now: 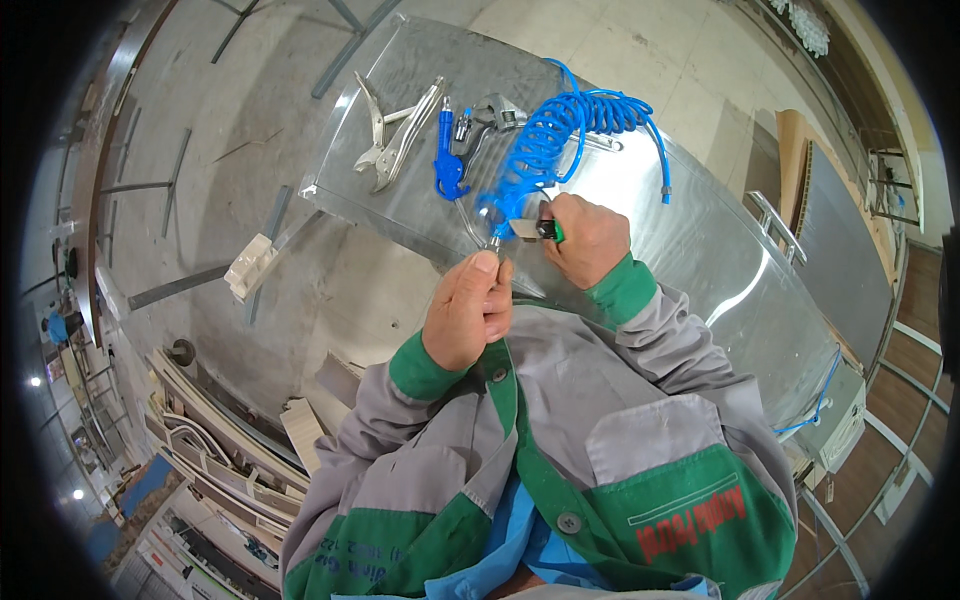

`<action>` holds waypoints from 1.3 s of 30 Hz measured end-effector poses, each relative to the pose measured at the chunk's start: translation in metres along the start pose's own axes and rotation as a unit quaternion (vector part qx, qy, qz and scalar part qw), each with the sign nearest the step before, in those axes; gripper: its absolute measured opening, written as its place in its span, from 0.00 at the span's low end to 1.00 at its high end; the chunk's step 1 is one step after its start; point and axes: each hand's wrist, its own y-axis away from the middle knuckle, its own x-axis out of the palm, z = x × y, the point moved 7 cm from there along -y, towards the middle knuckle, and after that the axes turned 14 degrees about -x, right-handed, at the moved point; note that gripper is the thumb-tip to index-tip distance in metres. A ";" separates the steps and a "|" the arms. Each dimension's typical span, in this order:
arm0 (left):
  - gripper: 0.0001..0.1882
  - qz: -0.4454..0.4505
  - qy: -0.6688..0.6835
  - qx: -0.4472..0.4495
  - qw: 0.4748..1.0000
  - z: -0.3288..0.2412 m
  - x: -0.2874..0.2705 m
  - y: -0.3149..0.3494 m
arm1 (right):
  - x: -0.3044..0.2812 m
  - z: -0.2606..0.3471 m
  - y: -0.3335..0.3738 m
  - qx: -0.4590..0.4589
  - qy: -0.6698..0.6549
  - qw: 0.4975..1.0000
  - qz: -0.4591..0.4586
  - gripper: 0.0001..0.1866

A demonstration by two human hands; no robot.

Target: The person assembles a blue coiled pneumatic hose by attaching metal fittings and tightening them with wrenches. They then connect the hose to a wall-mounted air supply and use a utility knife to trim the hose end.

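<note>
My left hand is closed, pinching a small metal fitting at the near end of a blue coiled air hose. My right hand grips a knife with a black and green handle. Its flat blade points left and lies against or close beside the hose end; contact is hard to tell because the coils there are blurred. Beyond my hands on the metal table lie a blue air blow gun, an adjustable wrench and locking pliers.
Partly under the hose lies another wrench. The table's left edge drops to a concrete floor with metal bars. A large grey panel stands on the right, near a metal handle. Stacked trim pieces lie at lower left.
</note>
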 end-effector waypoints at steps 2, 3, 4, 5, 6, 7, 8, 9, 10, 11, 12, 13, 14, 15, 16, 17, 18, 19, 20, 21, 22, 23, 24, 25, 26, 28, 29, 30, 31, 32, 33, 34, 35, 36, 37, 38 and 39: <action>0.23 0.023 0.044 -0.011 0.999 -0.001 0.003 0.002 | -0.003 -0.004 0.001 0.021 0.008 1.000 -0.012 0.08; 0.23 0.039 0.055 -0.010 0.998 -0.003 0.005 0.004 | -0.007 -0.002 0.003 0.009 -0.089 0.995 -0.039 0.08; 0.23 0.057 0.067 -0.006 0.996 -0.005 0.008 0.004 | -0.005 -0.001 0.004 0.019 -0.146 0.989 -0.023 0.08; 0.23 0.044 0.054 0.005 0.998 -0.008 0.007 0.005 | -0.003 0.002 0.007 0.034 -0.201 0.979 -0.011 0.08; 0.23 0.031 0.040 0.015 0.999 -0.010 0.006 0.005 | 0.003 0.002 0.010 0.085 -0.255 0.963 0.025 0.08; 0.23 0.018 0.025 0.026 0.999 -0.013 0.005 0.005 | -0.001 0.007 0.012 0.068 -0.252 0.965 0.038 0.07; 0.23 0.017 0.006 0.034 0.999 -0.014 0.006 0.005 | -0.008 0.012 0.009 0.039 -0.228 0.973 0.020 0.07; 0.23 0.017 -0.014 0.040 0.999 -0.015 0.008 0.005 | -0.011 0.016 0.008 0.025 -0.208 0.978 0.017 0.07; 0.23 0.022 -0.040 0.050 0.998 -0.016 0.010 0.005 | -0.015 0.019 0.006 0.009 -0.189 0.982 0.007 0.07; 0.22 0.027 -0.039 0.054 0.997 -0.016 0.011 0.005 | -0.015 0.022 0.003 -0.001 -0.181 0.983 0.000 0.08; 0.21 0.035 -0.045 0.062 0.996 -0.016 0.012 0.005 | -0.016 0.024 -0.001 -0.015 -0.173 0.985 -0.013 0.09; 0.20 0.040 -0.051 0.076 0.995 -0.017 0.012 0.006 | -0.017 0.026 -0.003 -0.026 -0.167 0.985 -0.021 0.11; 0.19 0.033 -0.066 0.086 0.994 -0.017 0.012 0.005 | -0.016 0.027 -0.004 -0.026 -0.159 0.987 -0.014 0.11; 0.19 0.024 -0.082 0.102 0.991 -0.018 0.011 0.006 | -0.016 0.028 -0.005 -0.023 -0.153 0.988 -0.002 0.12; 0.19 0.017 -0.101 0.123 0.987 -0.019 0.010 0.006 | -0.015 0.028 -0.004 -0.020 -0.145 0.989 0.008 0.12; 0.18 -0.015 -0.146 0.144 0.979 -0.021 0.007 0.006 | -0.015 0.028 -0.004 -0.021 -0.140 0.990 0.013 0.11; 0.17 -0.044 -0.194 0.169 0.965 -0.024 0.006 0.006 | -0.016 0.029 -0.004 -0.021 -0.134 0.991 0.017 0.11; 0.16 -0.073 -0.240 0.192 0.949 -0.027 0.005 0.006 | -0.017 0.029 -0.003 -0.020 -0.128 0.991 0.022 0.10; 0.15 -0.104 -0.292 0.224 0.924 -0.031 0.005 0.009 | -0.017 0.029 -0.002 -0.020 -0.123 0.992 0.034 0.11; 0.14 -0.135 -0.342 0.255 0.895 -0.035 0.005 0.011 | -0.016 0.028 -0.002 -0.019 -0.118 0.992 0.046 0.11; 0.13 -0.164 -0.391 0.280 0.861 -0.038 0.006 0.015 | -0.015 0.028 -0.002 -0.016 -0.111 0.992 0.059 0.12; 0.12 -0.167 -0.416 0.279 0.849 -0.039 0.006 0.015 | -0.015 0.028 -0.001 -0.018 -0.109 0.992 0.062 0.12; 0.12 -0.169 -0.441 0.275 0.837 -0.040 0.005 0.016 | -0.015 0.028 -0.002 -0.017 -0.104 0.992 0.066 0.12; 0.11 -0.173 -0.465 0.271 0.825 -0.041 0.004 0.016 | -0.014 0.028 -0.001 -0.013 -0.096 0.993 0.074 0.12; 0.12 -0.164 -0.470 0.270 0.824 -0.041 0.004 0.016 | -0.015 0.029 -0.002 -0.022 -0.089 0.994 0.067 0.12; 0.12 -0.151 -0.477 0.271 0.823 -0.040 0.003 0.016 | -0.015 0.029 -0.003 -0.033 -0.069 0.995 0.060 0.12; 0.12 -0.154 -0.476 0.269 0.823 -0.041 0.002 0.014 | -0.012 0.027 -0.003 -0.030 -0.047 0.996 0.071 0.12; 0.13 -0.156 -0.476 0.266 0.824 -0.040 0.001 0.013 | -0.009 0.026 -0.002 -0.025 -0.024 0.996 0.080 0.12; 0.13 -0.159 -0.475 0.264 0.825 -0.039 0.000 0.012 | -0.007 0.023 -0.002 -0.024 -0.004 0.996 0.084 0.12; 0.14 -0.148 -0.437 0.250 0.851 -0.038 -0.003 0.009 | -0.005 0.020 -0.003 -0.029 -0.002 0.997 0.075 0.11; 0.15 -0.137 -0.399 0.233 0.876 -0.036 -0.005 0.008 | -0.004 0.018 -0.003 -0.035 -0.004 0.998 0.060 0.11; 0.16 -0.119 -0.351 0.203 0.906 -0.033 -0.007 0.007 | -0.002 0.016 -0.004 -0.044 -0.006 0.998 0.046 0.10; 0.16 -0.100 -0.275 0.156 0.943 -0.028 -0.012 0.006 | 0.000 0.012 -0.003 -0.034 -0.005 0.999 0.040 0.10; 0.17 -0.073 -0.187 0.092 0.975 -0.020 -0.015 0.006 | 0.001 0.007 -0.002 -0.025 -0.006 0.999 0.034 0.10; 0.18 -0.057 -0.080 0.008 0.995 -0.008 -0.018 0.007 | 0.002 0.004 0.000 -0.007 -0.005 0.999 0.039 0.10; 0.18 -0.032 -0.074 0.019 0.997 -0.010 -0.014 0.009 | 0.003 0.005 0.000 -0.013 -0.060 0.998 0.033 0.10; 0.18 -0.015 -0.056 0.016 0.998 -0.009 -0.011 0.010 | 0.003 0.005 0.002 -0.011 -0.108 0.994 0.032 0.10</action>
